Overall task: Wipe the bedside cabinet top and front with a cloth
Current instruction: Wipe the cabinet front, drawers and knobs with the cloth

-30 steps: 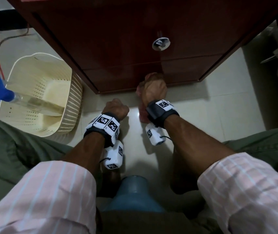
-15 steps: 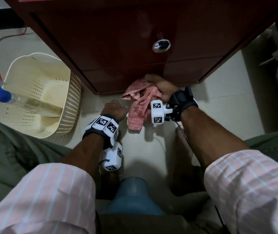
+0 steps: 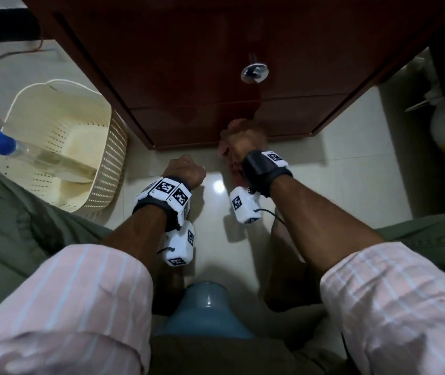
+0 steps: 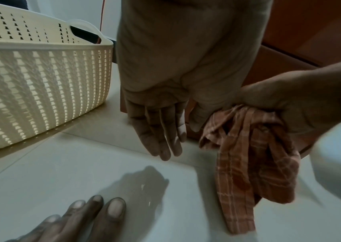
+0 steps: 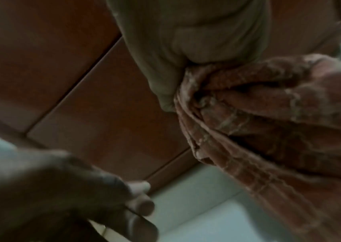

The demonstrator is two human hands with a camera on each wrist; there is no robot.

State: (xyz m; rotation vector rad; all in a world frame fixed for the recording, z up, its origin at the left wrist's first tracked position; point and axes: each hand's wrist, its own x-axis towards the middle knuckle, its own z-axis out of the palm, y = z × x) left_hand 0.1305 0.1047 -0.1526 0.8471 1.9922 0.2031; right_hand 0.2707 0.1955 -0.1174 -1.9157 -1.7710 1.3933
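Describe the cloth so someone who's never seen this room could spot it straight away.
Find the dark red-brown cabinet standing on the pale floor. At its bottom edge, below the round metal knob, the right hand grips the cloth. It is the only fabric there with a faded red check, bunched in the fist with a tail hanging down.

A room in a home, seen at floor level. A dark red-brown wooden cabinet (image 3: 216,63) with a round metal knob (image 3: 254,73) stands on glossy pale floor tiles (image 3: 337,163). A cream perforated plastic basket (image 3: 99,158) sits on the tiles just beside the cabinet.
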